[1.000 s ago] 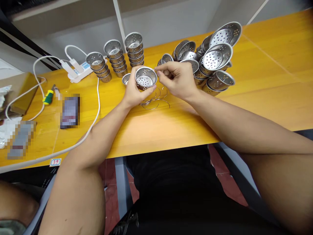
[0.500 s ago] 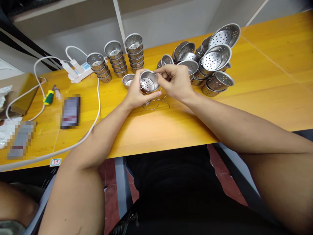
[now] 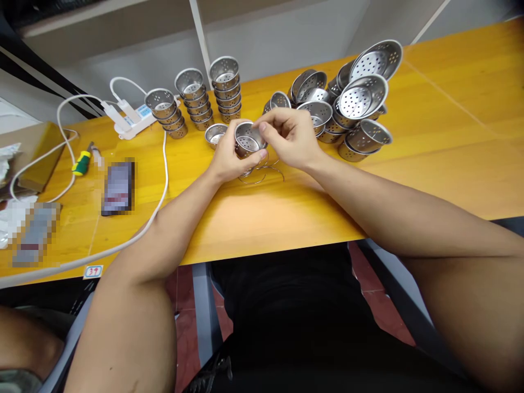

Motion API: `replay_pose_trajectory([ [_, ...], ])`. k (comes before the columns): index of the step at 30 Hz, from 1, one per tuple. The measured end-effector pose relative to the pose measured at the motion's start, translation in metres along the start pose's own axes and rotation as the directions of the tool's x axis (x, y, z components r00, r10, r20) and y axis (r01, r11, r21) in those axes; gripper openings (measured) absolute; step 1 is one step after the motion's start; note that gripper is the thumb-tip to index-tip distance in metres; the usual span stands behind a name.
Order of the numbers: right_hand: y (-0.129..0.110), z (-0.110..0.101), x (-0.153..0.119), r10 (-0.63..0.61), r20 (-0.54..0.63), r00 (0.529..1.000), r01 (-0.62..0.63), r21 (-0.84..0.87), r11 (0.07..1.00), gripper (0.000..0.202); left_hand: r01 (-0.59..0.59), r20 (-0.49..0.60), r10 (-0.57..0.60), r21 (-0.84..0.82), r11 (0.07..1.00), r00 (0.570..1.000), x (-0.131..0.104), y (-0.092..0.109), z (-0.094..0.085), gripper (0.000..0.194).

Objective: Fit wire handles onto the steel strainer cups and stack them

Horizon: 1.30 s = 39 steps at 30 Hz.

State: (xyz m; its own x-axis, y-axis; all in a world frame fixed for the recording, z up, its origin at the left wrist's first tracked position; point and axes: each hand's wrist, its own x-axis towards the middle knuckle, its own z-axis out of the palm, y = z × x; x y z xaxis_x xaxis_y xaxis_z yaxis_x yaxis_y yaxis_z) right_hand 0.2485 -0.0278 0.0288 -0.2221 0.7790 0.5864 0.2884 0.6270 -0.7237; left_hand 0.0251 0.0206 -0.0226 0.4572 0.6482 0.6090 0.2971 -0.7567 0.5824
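Note:
A small perforated metal cup is in my left hand, with the fingers round its left side and the thumb at its lower front. The thumb and forefinger of my right hand are pinched at the cup's right rim; whether something thin is between them is too small to tell. Thin curved wires lie on the table just below the cup. Another small cup stands left of my left hand, partly hidden behind it.
Three stacks of perforated cups stand at the back left. A pile of larger ones is at the right. Further left are a power strip, white cable, screwdriver and two blurred phone-like objects on the yellow table.
My right fingertips have shifted slightly left and down over the cup's rim. The held cup has dropped a little, and my left thumb has moved slightly left.

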Motion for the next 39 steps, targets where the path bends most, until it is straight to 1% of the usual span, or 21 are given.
replay_pose_trajectory([
  [3,-0.004,-0.004,0.001,-0.026,0.112,0.993,0.016,0.092,0.996,0.074,-0.017,0.011,0.017,-0.07,0.997,1.0,0.0,-0.007,-0.001,0.089],
  [5,-0.002,-0.007,0.002,-0.029,0.15,0.988,0.01,0.13,0.992,0.074,-0.027,0.017,0.029,-0.098,0.995,0.999,0.0,-0.008,-0.002,0.086],
  [10,0.007,-0.006,0.004,0.015,0.143,0.99,-0.044,0.199,0.979,0.076,-0.039,0.034,0.042,-0.093,0.995,0.999,0.002,-0.001,-0.003,0.095],
  [13,0.01,-0.005,0.005,0.044,0.137,0.99,-0.073,0.215,0.974,0.076,-0.036,0.034,0.038,-0.046,0.998,0.999,0.002,0.002,-0.002,0.092],
  [19,0.005,-0.003,0.008,0.068,0.15,0.986,-0.103,0.237,0.966,0.076,-0.026,0.029,0.026,0.017,1.0,0.999,0.002,0.0,-0.003,0.084],
  [24,0.0,-0.005,0.009,0.092,0.176,0.98,-0.136,0.253,0.958,0.078,-0.039,0.054,0.036,0.045,0.998,0.998,0.0,-0.005,-0.004,0.087],
  [28,-0.001,-0.006,0.008,0.107,0.204,0.973,-0.158,0.257,0.953,0.08,-0.052,0.059,0.05,0.034,0.998,0.997,0.0,-0.006,-0.002,0.089],
  [31,-0.003,-0.007,0.005,0.093,0.189,0.978,-0.133,0.213,0.968,0.079,-0.054,0.04,0.054,0.003,0.999,0.998,0.0,-0.007,0.002,0.089],
  [35,-0.002,-0.01,0.0,0.026,0.09,0.996,-0.03,0.043,0.999,0.077,-0.013,-0.031,0.012,-0.024,1.0,0.999,0.002,-0.015,0.004,0.095],
  [37,0.0,-0.012,-0.002,-0.027,0.093,0.995,0.033,-0.072,0.997,0.074,0.001,-0.07,-0.003,-0.03,1.0,0.998,0.003,-0.02,0.004,0.099],
  [39,0.001,-0.015,-0.002,-0.072,0.135,0.988,0.094,-0.167,0.981,0.07,0.011,-0.094,-0.013,-0.019,1.0,0.995,0.004,-0.025,0.003,0.099],
])
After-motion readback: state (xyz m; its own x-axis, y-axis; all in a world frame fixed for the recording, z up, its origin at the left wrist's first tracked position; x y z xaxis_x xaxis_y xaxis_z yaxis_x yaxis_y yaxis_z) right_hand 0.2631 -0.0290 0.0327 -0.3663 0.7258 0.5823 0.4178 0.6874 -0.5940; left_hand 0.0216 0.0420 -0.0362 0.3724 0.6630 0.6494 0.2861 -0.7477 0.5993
